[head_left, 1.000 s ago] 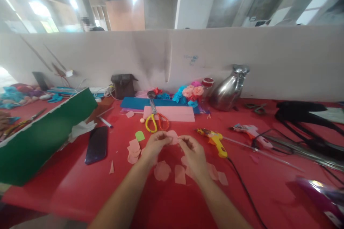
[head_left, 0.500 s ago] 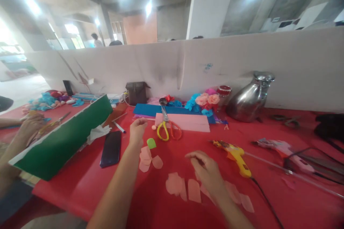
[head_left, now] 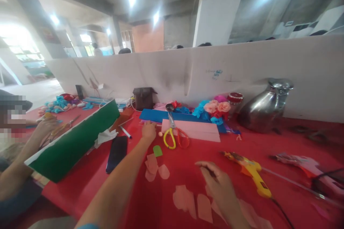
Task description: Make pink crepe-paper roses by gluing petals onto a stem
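My left hand (head_left: pixel 149 131) reaches forward to the left end of the blue paper (head_left: pixel 153 115), fingers apart and pointing down at the table; I see nothing held, though the fingertips are partly hidden. Beside it are scissors (head_left: pixel 176 137) with one yellow and one red handle, resting on pink paper (head_left: pixel 199 130). My right hand (head_left: pixel 216 180) hovers over cut pink paper petals (head_left: pixel 204 207), its fingers loosely bent and apart, with nothing seen in it. More pink petals (head_left: pixel 152 164) and a green paper piece (head_left: pixel 157 151) lie below my left hand.
A yellow glue gun (head_left: pixel 255 175) and a pink glue gun (head_left: pixel 303 162) lie at right, with cords. At the back stand a metal jug (head_left: pixel 264 109) and paper flowers (head_left: pixel 215 107). A phone (head_left: pixel 116 154) and green board (head_left: pixel 75 143) are left; another person's hand (head_left: pixel 45 128) works beyond.
My left hand has stretched farther forward, to the edge of the blue paper. My right hand stays over the petals. The whole view has shifted, moving things right and down.
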Demonstrator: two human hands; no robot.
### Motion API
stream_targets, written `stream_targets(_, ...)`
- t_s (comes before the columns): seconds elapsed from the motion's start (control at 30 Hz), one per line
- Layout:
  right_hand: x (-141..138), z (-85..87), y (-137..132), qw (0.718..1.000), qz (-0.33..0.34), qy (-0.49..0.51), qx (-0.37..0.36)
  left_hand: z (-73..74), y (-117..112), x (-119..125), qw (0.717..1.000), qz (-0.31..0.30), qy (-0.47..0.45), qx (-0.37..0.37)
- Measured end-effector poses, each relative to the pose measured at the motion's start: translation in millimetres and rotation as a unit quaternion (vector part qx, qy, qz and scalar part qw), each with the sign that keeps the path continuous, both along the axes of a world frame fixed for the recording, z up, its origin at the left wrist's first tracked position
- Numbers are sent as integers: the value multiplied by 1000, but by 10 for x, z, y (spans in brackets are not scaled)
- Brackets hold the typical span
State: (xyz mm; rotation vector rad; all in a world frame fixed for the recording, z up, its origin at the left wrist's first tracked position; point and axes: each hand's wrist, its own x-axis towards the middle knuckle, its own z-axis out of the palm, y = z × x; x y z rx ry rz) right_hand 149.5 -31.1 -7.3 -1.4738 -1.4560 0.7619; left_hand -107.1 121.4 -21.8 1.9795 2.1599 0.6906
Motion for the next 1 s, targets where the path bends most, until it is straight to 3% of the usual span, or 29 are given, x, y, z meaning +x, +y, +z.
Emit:
stream_targets(0.2,-1,-4,-20,999,19,-23,33,80,18,-82,992,-64,110,-12)
stream_targets(0.4,-16,-29,-14,998,37,-41,42,322,-40,-436,986,-73,149,6)
stream_targets(0.63,-42,36,-21,998,37,-44,30,686,-89,-934,991,-38,119,37)
stream_targets(0.8,-53,25,-15,998,43,-23,28,957,-234,-1275,994,42,62,78)
stream_targets(0.9,-59,4,-5,999,41,9,23,1032,-364,-1226,994,58,-29,83)
stream_targets(1.0,-89,59,-2,996,29,82,-9,1001,-554,-890,993,-15,-113,30)
